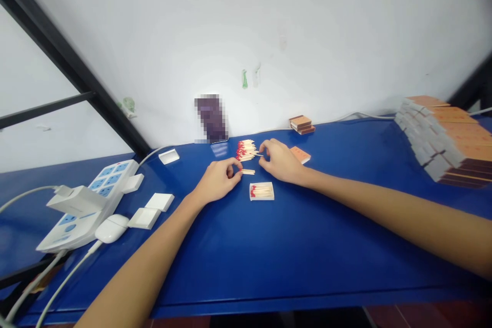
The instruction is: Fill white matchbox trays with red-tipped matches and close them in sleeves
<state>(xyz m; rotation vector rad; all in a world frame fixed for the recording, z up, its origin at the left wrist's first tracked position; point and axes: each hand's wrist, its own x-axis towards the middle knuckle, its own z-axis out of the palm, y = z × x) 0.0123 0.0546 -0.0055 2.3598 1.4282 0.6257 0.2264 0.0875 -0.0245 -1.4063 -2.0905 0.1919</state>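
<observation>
My left hand [219, 178] is closed in a pinch at the red-headed end of a few loose matches [248, 171], which lie at its fingertips just above the blue tabletop. My right hand [282, 160] pinches a single match [259, 155] by its plain end, at the edge of a pile of red-tipped matches [246, 149]. Nearer to me, a white matchbox tray [262, 199] holds several matches, heads to the left. An orange matchbox sleeve [301, 155] lies flat, partly behind my right hand.
White trays [145, 218] lie at the left beside a power strip [103, 184], a charging case [112, 228] and cables; another tray [169, 157] is farther back. A blurred phone [212, 119] leans on the wall. Matchboxes [302, 124] sit behind, with a large stack [453, 138] at right.
</observation>
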